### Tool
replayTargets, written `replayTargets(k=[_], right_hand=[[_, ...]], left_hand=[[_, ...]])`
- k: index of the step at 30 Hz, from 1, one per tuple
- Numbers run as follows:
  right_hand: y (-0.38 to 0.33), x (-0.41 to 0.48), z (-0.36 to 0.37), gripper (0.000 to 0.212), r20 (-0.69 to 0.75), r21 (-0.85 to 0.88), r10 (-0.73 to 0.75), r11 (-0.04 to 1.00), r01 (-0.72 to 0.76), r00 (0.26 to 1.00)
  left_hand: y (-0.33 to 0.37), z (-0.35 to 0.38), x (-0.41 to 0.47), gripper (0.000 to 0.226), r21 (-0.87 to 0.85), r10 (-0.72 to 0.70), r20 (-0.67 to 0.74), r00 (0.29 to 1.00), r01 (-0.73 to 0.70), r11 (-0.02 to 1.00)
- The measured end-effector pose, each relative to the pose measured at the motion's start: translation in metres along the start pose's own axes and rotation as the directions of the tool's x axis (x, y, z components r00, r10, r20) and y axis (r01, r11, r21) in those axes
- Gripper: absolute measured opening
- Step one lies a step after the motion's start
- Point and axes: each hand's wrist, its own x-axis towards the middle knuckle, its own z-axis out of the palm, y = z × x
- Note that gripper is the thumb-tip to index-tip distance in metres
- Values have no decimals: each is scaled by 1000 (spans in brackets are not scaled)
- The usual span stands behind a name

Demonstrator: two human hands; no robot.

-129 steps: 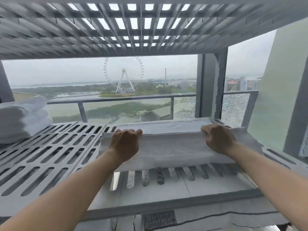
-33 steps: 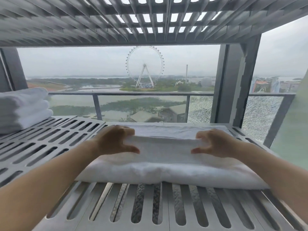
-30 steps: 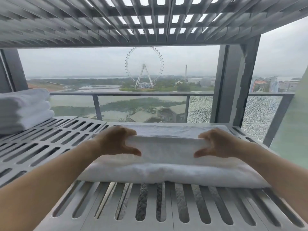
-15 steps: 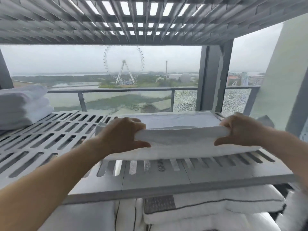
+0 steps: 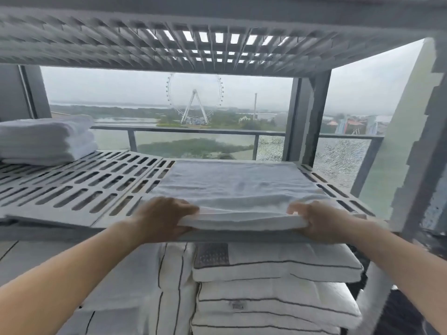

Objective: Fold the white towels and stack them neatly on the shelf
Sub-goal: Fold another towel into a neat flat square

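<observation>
Change vs. half a second ago: the folded white towel (image 5: 232, 189) now lies flat, with its near edge at the front lip of the slotted shelf (image 5: 72, 189). Before, the near edge was raised and sat further back, with bare slots in front of it. Both hands have come forward with it.

Grip: the left hand (image 5: 162, 221) is clamped on the near left corner, fingers over the top and thumb below. The right hand (image 5: 316, 221) is clamped on the near right corner the same way.

Towel position: right half of the shelf, square to the front lip, reaching back almost to the rear edge.

Counts:
- Hands: 2, both on the towel.
- Towel in hand: 1.
- Stack of folded towels (image 5: 46, 139): 1, at the far left of the same shelf, well apart from the held towel. 3 layers show.
- Pillows (image 5: 275, 262) with dark piping on the tier below: 3 lie stacked at right. The number stood on edge at left cannot be told.
- Upper shelf (image 5: 169, 44): 1.
- Outside the window: 1 Ferris wheel (image 5: 194, 97) and 1 railing (image 5: 193, 135).
</observation>
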Motion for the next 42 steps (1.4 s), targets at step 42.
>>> replayTargets(k=[42], right_hand=[[18,126,54,25,-253,18,-15,1000,20,967]], left_hand=[[-34,66,99,25,147,-125,16,992,121,982]])
